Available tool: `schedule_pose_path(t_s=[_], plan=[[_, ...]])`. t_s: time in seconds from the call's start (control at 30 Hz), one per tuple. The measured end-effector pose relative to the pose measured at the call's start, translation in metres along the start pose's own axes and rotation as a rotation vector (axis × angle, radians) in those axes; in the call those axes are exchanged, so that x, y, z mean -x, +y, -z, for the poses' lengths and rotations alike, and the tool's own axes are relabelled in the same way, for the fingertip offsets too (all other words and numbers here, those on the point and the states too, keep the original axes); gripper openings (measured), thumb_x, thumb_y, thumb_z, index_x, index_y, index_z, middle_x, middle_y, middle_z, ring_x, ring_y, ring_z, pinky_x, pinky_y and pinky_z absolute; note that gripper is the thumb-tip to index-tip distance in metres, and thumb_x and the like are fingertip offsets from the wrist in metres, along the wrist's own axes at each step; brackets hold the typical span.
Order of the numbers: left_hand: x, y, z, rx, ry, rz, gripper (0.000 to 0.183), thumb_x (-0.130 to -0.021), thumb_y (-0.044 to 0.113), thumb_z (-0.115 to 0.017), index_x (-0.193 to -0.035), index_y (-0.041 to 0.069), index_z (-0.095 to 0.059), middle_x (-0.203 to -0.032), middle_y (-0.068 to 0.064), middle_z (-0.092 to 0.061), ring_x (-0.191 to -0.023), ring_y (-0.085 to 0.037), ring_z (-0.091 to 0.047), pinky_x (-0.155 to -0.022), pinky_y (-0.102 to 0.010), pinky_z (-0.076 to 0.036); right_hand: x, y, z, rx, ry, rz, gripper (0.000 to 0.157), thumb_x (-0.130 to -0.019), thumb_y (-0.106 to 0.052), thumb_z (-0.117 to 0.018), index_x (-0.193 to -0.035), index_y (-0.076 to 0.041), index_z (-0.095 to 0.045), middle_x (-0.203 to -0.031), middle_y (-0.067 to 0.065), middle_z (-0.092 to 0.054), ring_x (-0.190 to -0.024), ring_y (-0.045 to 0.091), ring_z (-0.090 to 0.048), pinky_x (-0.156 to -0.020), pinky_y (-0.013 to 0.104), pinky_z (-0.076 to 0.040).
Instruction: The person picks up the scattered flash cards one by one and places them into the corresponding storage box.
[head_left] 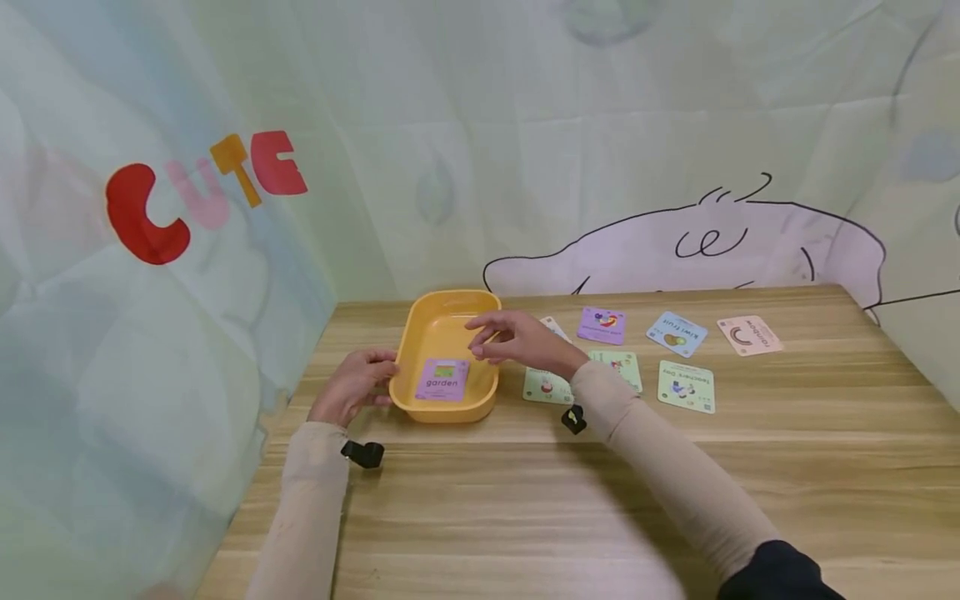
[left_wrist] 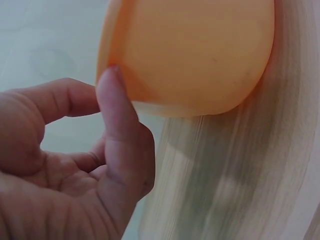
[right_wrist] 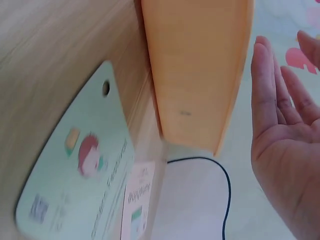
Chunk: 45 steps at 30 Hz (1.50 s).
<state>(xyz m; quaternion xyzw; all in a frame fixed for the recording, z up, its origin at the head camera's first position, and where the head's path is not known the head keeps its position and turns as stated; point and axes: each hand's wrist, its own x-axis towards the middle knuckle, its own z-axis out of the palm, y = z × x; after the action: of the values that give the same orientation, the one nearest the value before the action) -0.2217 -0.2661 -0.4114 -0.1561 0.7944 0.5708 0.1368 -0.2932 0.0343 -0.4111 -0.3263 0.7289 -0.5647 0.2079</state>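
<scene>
A yellow-orange plastic tray (head_left: 402,375) stands at the left of the table, with a purple "garden" card (head_left: 441,380) lying inside near its front end. My left hand (head_left: 356,386) pinches the tray's left rim; the left wrist view shows a finger over the edge and the thumb side against the wall. Over the tray's right side hovers my right hand (head_left: 517,337), holding nothing, fingers loosely bent and pointing left. In the right wrist view its fingers (right_wrist: 264,85) are apart from the tray wall. Just right of the tray lies a green card (head_left: 546,387), partly under the right wrist.
On the wooden table (head_left: 480,500) several more cards lie to the right: a purple card (head_left: 602,325), a blue "kiwi fruit" card (head_left: 677,334), a pink "rainbow" card (head_left: 750,335) and a green "Teachers' Day" card (head_left: 686,387). A printed cloth (head_left: 420,100) hangs behind.
</scene>
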Motion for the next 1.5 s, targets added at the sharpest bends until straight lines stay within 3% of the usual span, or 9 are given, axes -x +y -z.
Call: schedule_pose_path(t_s=[0.23,0.47,0.63,0.83,1.07,1.3,1.5], plan=[[0.002,-0.003,0.000,-0.006,-0.002,0.017,0.040,-0.104,0.018,-0.057,-0.139,0.001,-0.051,-0.123,-0.015,-0.056,-0.090,-0.019,-0.062,-0.070,-0.029,-0.061,0.021,0.002,0.013,0.103,0.014,0.017,0.050,-0.092,-0.026,-0.077,-0.139,-0.020,-0.061,-0.120,0.005,-0.072,-0.105,0.023,-0.068,-0.093,0.035,-0.055],[0.002,-0.004,0.001,-0.005,0.006,0.007,0.039,-0.104,0.016,-0.056,-0.139,-0.001,-0.051,-0.118,-0.014,-0.057,-0.088,-0.019,-0.061,-0.067,-0.028,-0.060,0.039,0.010,0.026,0.089,0.030,-0.014,0.058,-0.092,-0.025,-0.077,-0.145,-0.014,-0.056,-0.125,0.010,-0.070,-0.106,0.022,-0.068,-0.090,0.037,-0.056],[0.002,-0.005,0.002,-0.003,0.003,-0.005,0.040,-0.104,0.015,-0.056,-0.139,-0.002,-0.051,-0.119,-0.015,-0.057,-0.089,-0.019,-0.062,-0.067,-0.029,-0.061,0.048,0.014,0.034,0.113,0.046,-0.045,0.054,-0.093,-0.026,-0.077,-0.143,-0.021,-0.058,-0.129,0.015,-0.068,-0.108,0.021,-0.068,-0.092,0.038,-0.056],[0.000,-0.004,0.001,-0.002,0.003,-0.019,0.040,-0.104,0.016,-0.056,-0.140,-0.002,-0.050,-0.123,-0.016,-0.057,-0.092,-0.020,-0.063,-0.069,-0.029,-0.061,0.057,0.017,0.045,0.153,0.068,-0.070,0.053,-0.093,-0.029,-0.076,-0.142,-0.023,-0.058,-0.128,0.009,-0.069,-0.108,0.020,-0.068,-0.092,0.039,-0.056],[-0.001,-0.003,0.001,-0.002,0.001,-0.030,0.041,-0.104,0.016,-0.055,-0.140,-0.002,-0.049,-0.123,-0.016,-0.056,-0.093,-0.021,-0.062,-0.069,-0.030,-0.061,0.071,0.023,0.060,0.176,0.090,-0.068,0.057,-0.094,-0.029,-0.075,-0.144,-0.012,-0.055,-0.125,0.008,-0.071,-0.107,0.022,-0.068,-0.093,0.039,-0.054],[-0.002,-0.002,0.001,-0.003,-0.002,-0.027,0.041,-0.104,0.015,-0.055,-0.141,-0.002,-0.048,-0.125,-0.016,-0.055,-0.093,-0.019,-0.062,-0.069,-0.029,-0.061,0.085,0.026,0.072,0.238,0.146,-0.098,0.049,-0.094,-0.026,-0.075,-0.140,-0.019,-0.060,-0.121,0.003,-0.073,-0.108,0.020,-0.067,-0.095,0.038,-0.052],[-0.002,-0.002,0.000,-0.004,-0.003,-0.025,0.041,-0.104,0.015,-0.055,-0.140,-0.003,-0.049,-0.125,-0.016,-0.055,-0.094,-0.021,-0.061,-0.069,-0.030,-0.061,0.097,0.030,0.083,0.226,0.169,-0.112,0.052,-0.094,-0.019,-0.075,-0.142,-0.009,-0.057,-0.122,0.010,-0.072,-0.108,0.023,-0.067,-0.091,0.030,-0.053]])
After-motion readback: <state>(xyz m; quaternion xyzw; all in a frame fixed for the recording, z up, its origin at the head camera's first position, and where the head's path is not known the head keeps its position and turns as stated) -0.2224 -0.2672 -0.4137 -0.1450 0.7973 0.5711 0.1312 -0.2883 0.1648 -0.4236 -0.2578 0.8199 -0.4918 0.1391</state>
